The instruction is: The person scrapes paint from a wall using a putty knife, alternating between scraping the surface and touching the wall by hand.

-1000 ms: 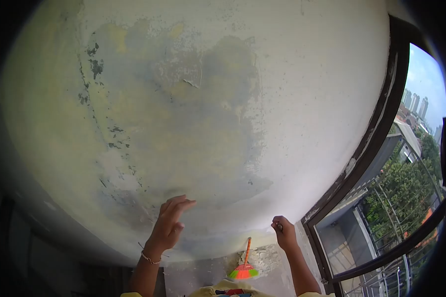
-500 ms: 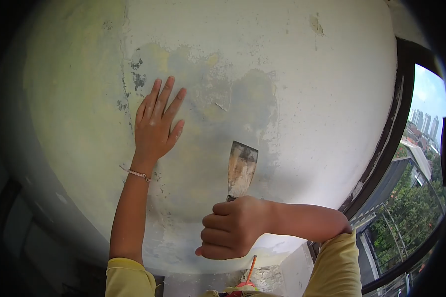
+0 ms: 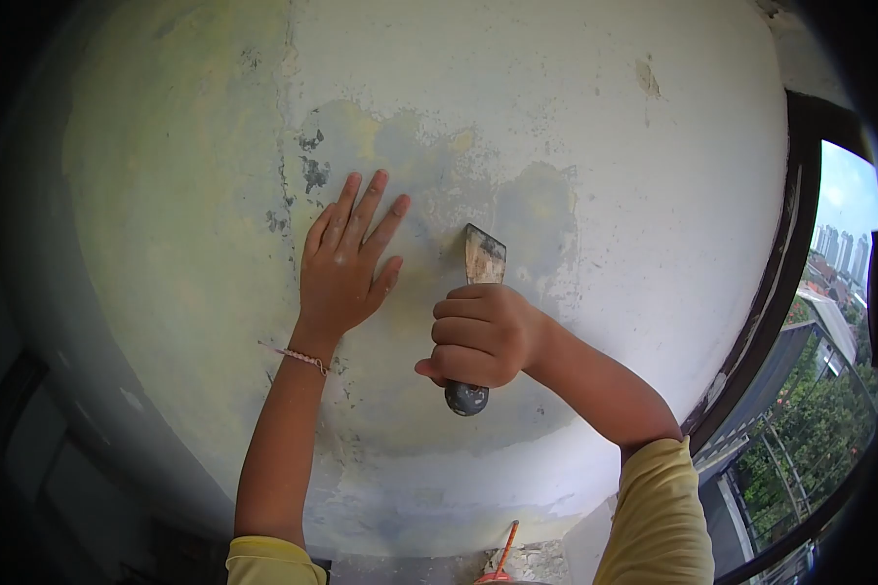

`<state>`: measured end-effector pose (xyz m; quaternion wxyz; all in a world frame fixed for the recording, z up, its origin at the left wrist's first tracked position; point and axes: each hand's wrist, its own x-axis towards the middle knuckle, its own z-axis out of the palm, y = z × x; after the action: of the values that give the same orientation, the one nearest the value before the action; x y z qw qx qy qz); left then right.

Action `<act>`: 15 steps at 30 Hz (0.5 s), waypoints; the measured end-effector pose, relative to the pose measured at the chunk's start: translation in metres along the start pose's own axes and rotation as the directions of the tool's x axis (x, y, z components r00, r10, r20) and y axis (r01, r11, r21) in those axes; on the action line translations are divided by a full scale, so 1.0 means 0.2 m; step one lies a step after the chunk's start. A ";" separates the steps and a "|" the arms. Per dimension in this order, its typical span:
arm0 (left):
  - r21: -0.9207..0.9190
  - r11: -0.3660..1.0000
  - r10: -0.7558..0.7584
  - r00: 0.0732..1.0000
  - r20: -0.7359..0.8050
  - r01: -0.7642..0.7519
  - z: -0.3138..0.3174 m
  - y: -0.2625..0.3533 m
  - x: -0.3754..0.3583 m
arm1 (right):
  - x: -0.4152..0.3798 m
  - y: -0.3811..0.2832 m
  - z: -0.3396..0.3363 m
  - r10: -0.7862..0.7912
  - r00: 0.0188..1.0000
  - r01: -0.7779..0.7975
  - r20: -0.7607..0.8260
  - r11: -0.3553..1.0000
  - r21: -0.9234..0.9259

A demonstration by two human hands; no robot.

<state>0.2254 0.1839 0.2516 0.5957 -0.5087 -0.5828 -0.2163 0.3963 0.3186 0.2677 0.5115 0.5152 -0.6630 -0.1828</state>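
My left hand [image 3: 346, 263] lies flat on the wall [image 3: 576, 146], fingers spread, beside a patch of scraped grey and yellow paint [image 3: 429, 166]. A thin bracelet sits on that wrist. My right hand [image 3: 483, 331] is closed around the handle of a putty knife [image 3: 483, 255]. The knife's metal blade points up and touches the wall at the patch, just right of my left fingers. The dark handle end sticks out below my fist.
A dark window frame [image 3: 785, 263] runs down the right, with trees and distant towers outside. An orange broom handle [image 3: 505, 548] shows on the floor below. Flaked black spots mark the wall at upper left of my left hand.
My right hand with the putty knife has risen along the wall, so the blade now sits higher in the patch. My left hand stays pressed flat on the wall.
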 end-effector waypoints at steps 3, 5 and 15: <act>0.007 1.000 0.004 1.000 0.014 -0.004 0.00 0.01 -0.01 | 0.09 -0.15 0.01 -0.041 0.995 0.038 0.093 0.999 0.030; 0.019 1.000 0.001 1.000 -0.001 -0.001 0.00 0.00 0.00 | 0.10 -0.15 0.02 -0.149 0.969 0.135 0.196 0.987 0.083; 0.025 1.000 -0.016 0.999 0.032 0.015 0.00 0.00 -0.01 | 0.03 -0.09 0.11 -0.078 0.991 0.074 0.105 0.996 0.044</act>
<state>0.2252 0.1841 0.2490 0.5908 -0.5002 -0.5988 -0.2054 0.3857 0.3000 0.2475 0.4576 0.5396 -0.6728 -0.2162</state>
